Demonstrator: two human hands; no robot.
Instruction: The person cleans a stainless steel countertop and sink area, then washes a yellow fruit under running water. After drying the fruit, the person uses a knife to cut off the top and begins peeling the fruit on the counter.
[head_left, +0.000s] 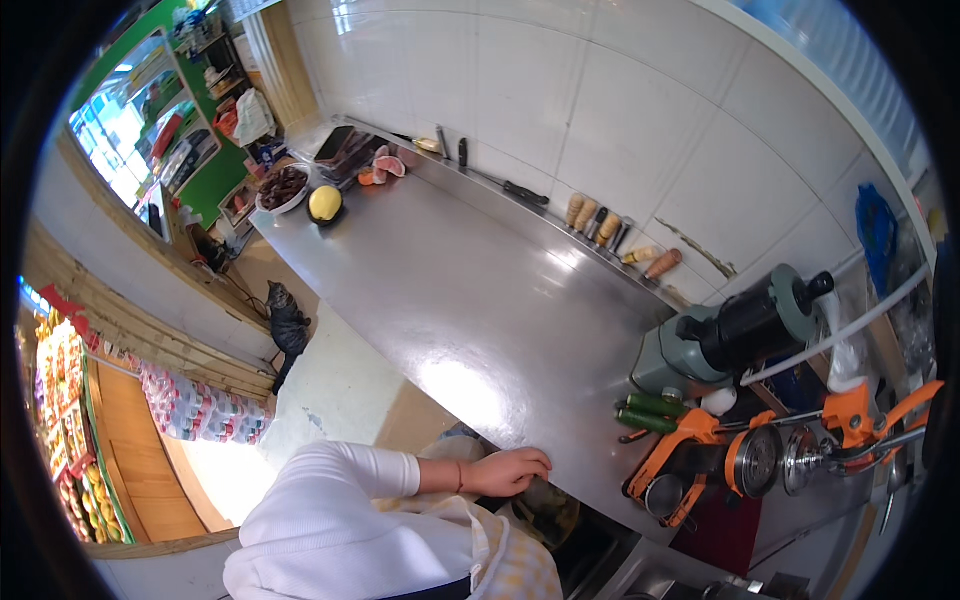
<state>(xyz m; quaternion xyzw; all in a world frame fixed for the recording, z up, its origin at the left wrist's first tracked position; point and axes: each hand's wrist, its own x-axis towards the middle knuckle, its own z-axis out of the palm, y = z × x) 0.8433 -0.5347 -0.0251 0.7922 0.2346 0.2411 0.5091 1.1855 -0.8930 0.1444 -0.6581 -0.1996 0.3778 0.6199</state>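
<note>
My left hand (510, 472) rests at the front edge of a stainless steel counter (450, 300), back upward and fingers bent. What lies under the palm is hidden, and no held object shows. A thin red band circles the wrist below a white sleeve. Just below the hand, under the counter edge, part of a bin (551, 517) shows what look like scraps. My right hand is out of view. Towards the right end of the counter lie green cucumbers (649, 414) beside an orange-framed manual juicer press (697, 450). A grey-green electric juicer (720, 330) stands behind them.
At the far left end sit a yellow fruit (325, 203) on a dark dish, a bowl of dark pieces (283, 187) and peeled citrus (388, 163). Handled tools (592, 217) and a knife (525, 193) line the wall ledge. A tabby cat (287, 326) is on the floor.
</note>
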